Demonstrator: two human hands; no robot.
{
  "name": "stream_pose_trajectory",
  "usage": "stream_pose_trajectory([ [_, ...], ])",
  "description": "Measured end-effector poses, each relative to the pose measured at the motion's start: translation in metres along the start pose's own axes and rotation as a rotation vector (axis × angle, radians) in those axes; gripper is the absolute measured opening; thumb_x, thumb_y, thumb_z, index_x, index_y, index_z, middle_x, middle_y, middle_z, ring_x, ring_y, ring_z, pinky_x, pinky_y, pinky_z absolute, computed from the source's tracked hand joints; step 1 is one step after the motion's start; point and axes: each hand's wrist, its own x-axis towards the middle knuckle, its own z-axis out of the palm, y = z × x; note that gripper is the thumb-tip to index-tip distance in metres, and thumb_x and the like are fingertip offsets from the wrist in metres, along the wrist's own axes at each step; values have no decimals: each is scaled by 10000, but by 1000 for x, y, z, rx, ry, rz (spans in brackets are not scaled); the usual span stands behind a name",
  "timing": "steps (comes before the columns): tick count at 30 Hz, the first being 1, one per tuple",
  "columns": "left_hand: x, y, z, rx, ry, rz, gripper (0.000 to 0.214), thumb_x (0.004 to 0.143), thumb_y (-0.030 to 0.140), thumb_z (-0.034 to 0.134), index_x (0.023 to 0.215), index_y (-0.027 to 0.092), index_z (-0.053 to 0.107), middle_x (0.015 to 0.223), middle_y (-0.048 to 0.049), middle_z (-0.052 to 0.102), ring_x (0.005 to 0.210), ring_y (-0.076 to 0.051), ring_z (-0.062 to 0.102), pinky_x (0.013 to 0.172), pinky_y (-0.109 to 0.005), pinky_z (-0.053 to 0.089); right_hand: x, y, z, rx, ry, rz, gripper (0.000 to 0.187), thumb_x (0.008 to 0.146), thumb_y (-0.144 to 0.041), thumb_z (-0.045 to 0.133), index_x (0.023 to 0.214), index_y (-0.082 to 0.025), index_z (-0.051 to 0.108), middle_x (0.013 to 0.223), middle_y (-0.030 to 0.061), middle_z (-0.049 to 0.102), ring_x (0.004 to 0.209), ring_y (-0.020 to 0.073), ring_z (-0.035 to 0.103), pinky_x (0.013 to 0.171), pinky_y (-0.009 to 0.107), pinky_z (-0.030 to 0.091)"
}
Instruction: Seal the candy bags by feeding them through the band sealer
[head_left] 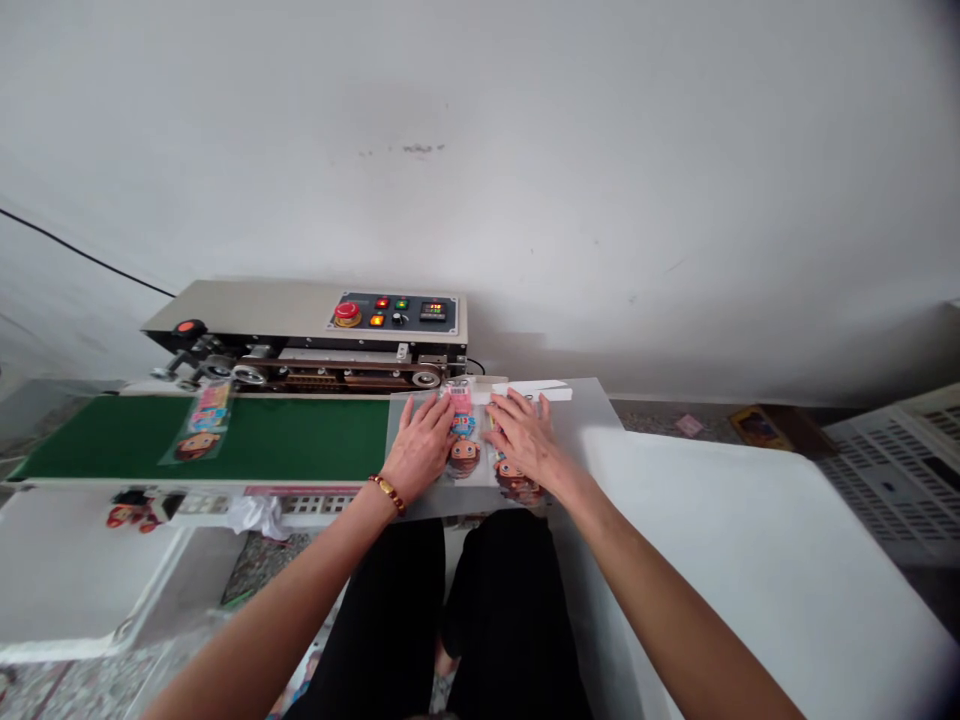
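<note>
My left hand (421,445) lies flat, palm down, its fingertips touching the left edge of a clear plastic packet (465,458). That packet has a pink and blue printed card and a cartoon face inside. To its right, my right hand (527,437) rests with fingers spread over a second similar packet (514,482), covering much of it. Both packets lie on a translucent sheet (592,405) at the right end of a green conveyor belt (300,440). A third packet (204,420) sits farther left on the belt, by the sealing machine's rollers.
Behind the belt stands a band sealing machine (262,310) with a red stop button (347,314) and lit switches. A white surface (720,540) extends on the right, with a white plastic crate (900,460) beyond. A white bin (67,560) is at lower left.
</note>
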Motion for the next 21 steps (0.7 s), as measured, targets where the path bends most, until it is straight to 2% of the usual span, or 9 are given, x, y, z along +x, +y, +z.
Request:
stream_pose_trajectory([
  [4,5,4,3,-9,-22,50,456,1011,244,432,1446,135,513,1548,-152,491,1450,-294,428,1210,-517,330,3,-2,-7,11,19,34,284,1053,-277,475,1278,-235,642,1446,97,566,1397,316,410,1159,664,197],
  [10,18,27,6,6,-57,38,485,1018,267,446,1499,207,465,1574,-97,472,1490,-333,358,1199,-588,302,5,-3,-2,-3,37,18,344,1068,-241,424,1370,-231,589,1464,94,554,1402,308,404,1164,668,177],
  [14,10,19,3,-29,10,3,451,1034,229,380,1467,165,494,1546,-128,503,1469,-283,408,1234,-561,256,0,4,0,-38,22,5,332,1066,-249,419,1324,-227,627,1450,93,566,1391,328,410,1148,693,178],
  [17,-2,8,3,-35,22,11,442,1036,206,354,1442,144,517,1527,-147,519,1431,-258,464,1247,-546,241,3,-1,-5,-37,16,26,315,1057,-250,429,1266,-239,663,1418,89,592,1376,329,430,1153,710,152],
  [21,-7,4,4,0,-26,17,454,1037,228,370,1464,148,500,1548,-146,495,1447,-281,446,1241,-595,232,15,-19,-9,-29,34,-43,357,1066,-251,416,1377,-221,589,1475,102,541,1398,307,408,1175,676,168],
])
